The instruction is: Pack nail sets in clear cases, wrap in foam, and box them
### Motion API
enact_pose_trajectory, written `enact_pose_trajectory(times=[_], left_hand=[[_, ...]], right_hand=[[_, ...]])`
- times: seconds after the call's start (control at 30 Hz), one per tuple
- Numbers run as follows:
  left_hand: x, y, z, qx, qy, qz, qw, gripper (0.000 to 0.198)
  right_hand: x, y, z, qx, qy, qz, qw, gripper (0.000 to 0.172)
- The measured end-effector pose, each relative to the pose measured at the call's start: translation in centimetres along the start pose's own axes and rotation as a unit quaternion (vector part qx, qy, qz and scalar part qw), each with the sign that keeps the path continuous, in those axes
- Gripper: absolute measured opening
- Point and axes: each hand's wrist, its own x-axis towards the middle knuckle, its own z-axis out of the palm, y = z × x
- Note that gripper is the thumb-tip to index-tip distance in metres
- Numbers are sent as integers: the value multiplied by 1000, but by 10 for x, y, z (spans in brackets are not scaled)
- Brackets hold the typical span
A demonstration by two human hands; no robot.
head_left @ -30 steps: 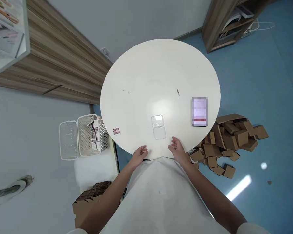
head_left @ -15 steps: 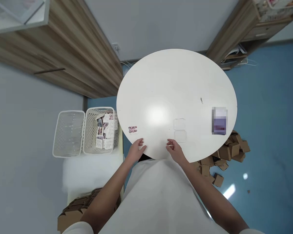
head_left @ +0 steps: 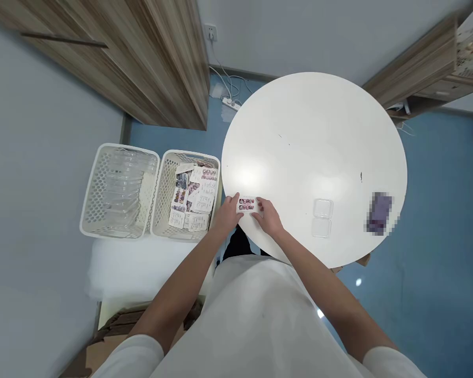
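Your left hand [head_left: 227, 214] and right hand [head_left: 269, 218] pinch the small card [head_left: 247, 205] at opposite ends, probably for even support, near eight o'clock on the desk [head_left: 319, 131]; the open clear case [head_left: 322, 209] lies toward six o'clock.

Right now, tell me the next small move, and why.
Probably lift the card slightly off the table: the left hand is at one end, the right hand at the other, and the clear case lies open farther right, with nothing visible inside.
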Motion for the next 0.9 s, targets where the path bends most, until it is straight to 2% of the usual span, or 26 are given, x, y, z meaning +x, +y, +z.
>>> enact_pose_trajectory(times=[0.13, 0.4, 0.67, 0.9], left_hand=[[0, -9, 3, -15, -7, 27, 1000, 65], [-2, -8, 5, -73, -6, 25, 997, 61], [-9, -5, 14, -101, 24, 29, 994, 59], [-13, 3, 20, -119, 37, 38, 991, 62]], right_hand=[[5, 1, 11, -63, 25, 6, 998, 53], [6, -1, 9, -105, 16, 18, 994, 56], [4, -1, 10, -96, 18, 10, 995, 53], [-7, 0, -3, -34, -14, -8, 999, 65]])
